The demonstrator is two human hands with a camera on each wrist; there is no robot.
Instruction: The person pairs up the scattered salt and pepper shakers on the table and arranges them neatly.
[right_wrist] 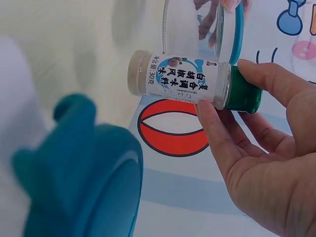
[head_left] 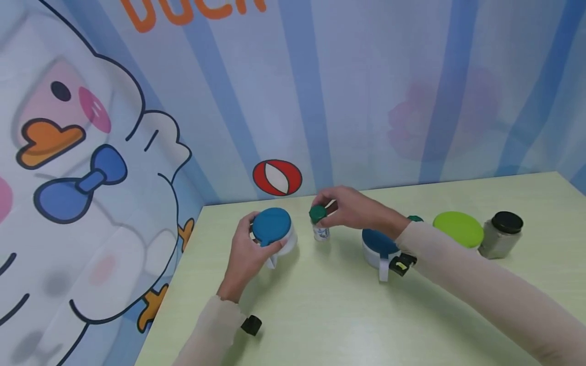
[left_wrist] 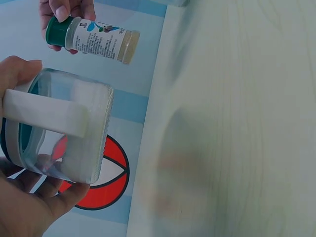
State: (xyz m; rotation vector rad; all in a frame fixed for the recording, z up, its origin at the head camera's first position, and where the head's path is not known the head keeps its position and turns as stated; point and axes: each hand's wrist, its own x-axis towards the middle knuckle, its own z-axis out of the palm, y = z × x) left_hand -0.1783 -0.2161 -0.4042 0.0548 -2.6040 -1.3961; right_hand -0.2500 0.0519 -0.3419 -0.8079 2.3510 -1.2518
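Note:
My left hand (head_left: 246, 258) grips a clear glass jar (left_wrist: 96, 143) around its blue lid (head_left: 272, 223), with thumb and fingers on opposite sides. The jar has a white handle (left_wrist: 47, 112) and hangs upright just over the table, its shadow below. To its right, my right hand (head_left: 350, 207) pinches a small spice bottle (right_wrist: 182, 79) by its green cap (head_left: 318, 213). That bottle carries a white printed label and pale contents, and its base is close over the table. The two containers are side by side, a short gap between them.
A second blue-lidded jar (head_left: 380, 246) with a white handle stands under my right forearm, a green cap (head_left: 415, 218) behind it. Further right are a lime-green lid (head_left: 458, 229) and a black-lidded jar (head_left: 501, 239). A printed backdrop (head_left: 357, 101) rises behind the table (head_left: 320, 315).

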